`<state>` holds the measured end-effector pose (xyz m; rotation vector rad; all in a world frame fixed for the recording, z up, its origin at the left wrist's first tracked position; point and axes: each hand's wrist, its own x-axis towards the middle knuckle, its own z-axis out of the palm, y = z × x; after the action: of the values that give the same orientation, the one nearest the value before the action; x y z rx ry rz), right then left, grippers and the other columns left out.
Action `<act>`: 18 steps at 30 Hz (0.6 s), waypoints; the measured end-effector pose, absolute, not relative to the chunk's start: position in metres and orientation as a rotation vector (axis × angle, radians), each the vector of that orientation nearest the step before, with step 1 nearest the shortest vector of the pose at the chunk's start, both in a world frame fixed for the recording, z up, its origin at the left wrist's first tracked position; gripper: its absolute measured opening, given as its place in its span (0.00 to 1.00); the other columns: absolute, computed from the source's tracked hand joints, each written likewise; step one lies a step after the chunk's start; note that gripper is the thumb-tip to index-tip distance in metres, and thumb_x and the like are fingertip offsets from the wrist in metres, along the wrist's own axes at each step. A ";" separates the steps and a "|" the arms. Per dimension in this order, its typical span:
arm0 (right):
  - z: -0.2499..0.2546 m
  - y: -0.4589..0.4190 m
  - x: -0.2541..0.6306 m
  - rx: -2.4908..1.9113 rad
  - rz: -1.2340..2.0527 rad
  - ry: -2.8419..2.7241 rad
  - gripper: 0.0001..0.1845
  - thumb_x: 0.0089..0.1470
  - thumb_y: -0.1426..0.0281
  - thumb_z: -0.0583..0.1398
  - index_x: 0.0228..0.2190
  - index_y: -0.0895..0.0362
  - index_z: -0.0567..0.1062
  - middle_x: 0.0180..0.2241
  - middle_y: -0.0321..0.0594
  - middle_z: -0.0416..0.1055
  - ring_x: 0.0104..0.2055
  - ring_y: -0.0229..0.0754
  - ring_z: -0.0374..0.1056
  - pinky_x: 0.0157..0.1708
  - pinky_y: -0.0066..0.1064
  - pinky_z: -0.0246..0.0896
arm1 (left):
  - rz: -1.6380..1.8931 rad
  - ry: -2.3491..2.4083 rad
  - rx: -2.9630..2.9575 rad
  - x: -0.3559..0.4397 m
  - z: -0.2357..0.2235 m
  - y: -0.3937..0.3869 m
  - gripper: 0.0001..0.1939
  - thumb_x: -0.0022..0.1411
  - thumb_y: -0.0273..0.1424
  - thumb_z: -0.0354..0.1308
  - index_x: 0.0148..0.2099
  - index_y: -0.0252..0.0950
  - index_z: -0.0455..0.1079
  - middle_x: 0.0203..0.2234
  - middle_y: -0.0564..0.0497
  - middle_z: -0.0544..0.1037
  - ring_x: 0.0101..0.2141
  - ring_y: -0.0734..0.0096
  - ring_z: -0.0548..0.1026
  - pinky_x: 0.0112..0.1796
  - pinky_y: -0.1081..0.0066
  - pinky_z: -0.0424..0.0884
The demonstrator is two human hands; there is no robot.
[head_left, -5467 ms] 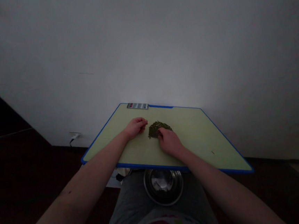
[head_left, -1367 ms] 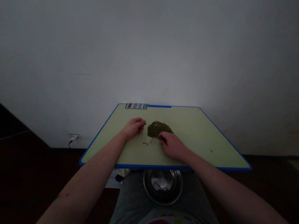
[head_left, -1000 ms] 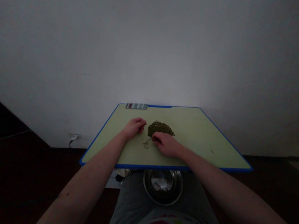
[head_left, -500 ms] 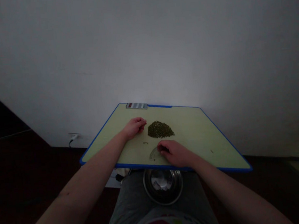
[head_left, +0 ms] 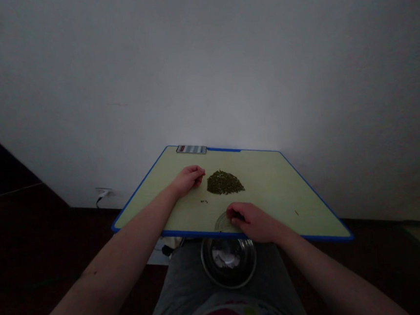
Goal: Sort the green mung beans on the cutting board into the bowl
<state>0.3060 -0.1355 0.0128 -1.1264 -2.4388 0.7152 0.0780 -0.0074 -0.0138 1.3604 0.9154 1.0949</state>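
A heap of dried, crumbled green leaves (head_left: 225, 182) lies near the middle of a pale green board (head_left: 271, 184) with a blue rim. My left hand (head_left: 189, 180) rests curled on the board just left of the heap, touching nothing else. A few stray crumbs (head_left: 204, 201) lie below it. My right hand (head_left: 254, 221) sits at the board's front edge, fingers pinching a clear, round-edged plastic piece (head_left: 222, 222). That piece lies flat on the board, partly hidden by my fingers.
A steel bowl (head_left: 229, 262) with something white crumpled inside sits on my grey-clothed lap (head_left: 180, 287), just below the board's front edge. A phone (head_left: 191, 149) lies at the far edge. A wall socket with a plug (head_left: 103, 192) is at the left.
My right hand has slid toward me and rightward to the front edge, taking the clear piece along. The heap now has a tidier outline. My left hand has stayed put.
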 end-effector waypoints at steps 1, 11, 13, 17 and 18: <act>0.013 -0.136 0.306 -1.128 0.719 -2.438 0.06 0.48 0.78 0.54 0.31 0.59 0.67 0.30 0.38 0.67 0.32 0.37 0.61 0.33 0.27 0.54 | 1.095 0.910 1.361 0.078 -0.015 -0.007 0.11 0.49 0.37 0.57 0.26 0.34 0.63 0.13 0.57 0.63 0.14 0.81 0.60 0.16 0.77 0.53; 0.015 -0.137 0.314 -1.165 0.750 -2.443 0.07 0.48 0.79 0.53 0.31 0.58 0.68 0.30 0.37 0.67 0.32 0.37 0.61 0.32 0.27 0.53 | 1.089 0.920 1.346 0.077 -0.015 -0.006 0.11 0.49 0.36 0.57 0.26 0.34 0.63 0.13 0.57 0.63 0.14 0.82 0.60 0.17 0.77 0.53; 0.015 -0.137 0.315 -1.171 0.737 -2.442 0.07 0.48 0.78 0.53 0.31 0.58 0.68 0.30 0.37 0.67 0.32 0.37 0.61 0.32 0.27 0.53 | 1.083 0.923 1.348 0.076 -0.015 -0.007 0.11 0.49 0.36 0.57 0.26 0.34 0.63 0.13 0.57 0.63 0.14 0.81 0.60 0.17 0.77 0.54; 0.015 -0.135 0.312 -1.171 0.688 -2.455 0.06 0.48 0.78 0.53 0.30 0.58 0.67 0.30 0.37 0.67 0.32 0.37 0.60 0.32 0.27 0.53 | 1.088 0.910 1.351 0.075 -0.015 -0.006 0.10 0.50 0.35 0.57 0.26 0.34 0.63 0.13 0.57 0.63 0.14 0.81 0.60 0.16 0.77 0.53; 0.014 -0.134 0.311 -1.171 0.676 -2.455 0.06 0.48 0.78 0.53 0.30 0.58 0.67 0.30 0.37 0.68 0.32 0.37 0.61 0.32 0.27 0.53 | 1.094 0.904 1.349 0.075 -0.015 -0.006 0.10 0.50 0.35 0.57 0.26 0.34 0.63 0.13 0.57 0.63 0.14 0.81 0.60 0.16 0.77 0.53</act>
<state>0.3107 -0.1338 0.0142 -1.1710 -2.4553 0.6756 0.0753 -0.0063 -0.0151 1.3495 0.9040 1.0939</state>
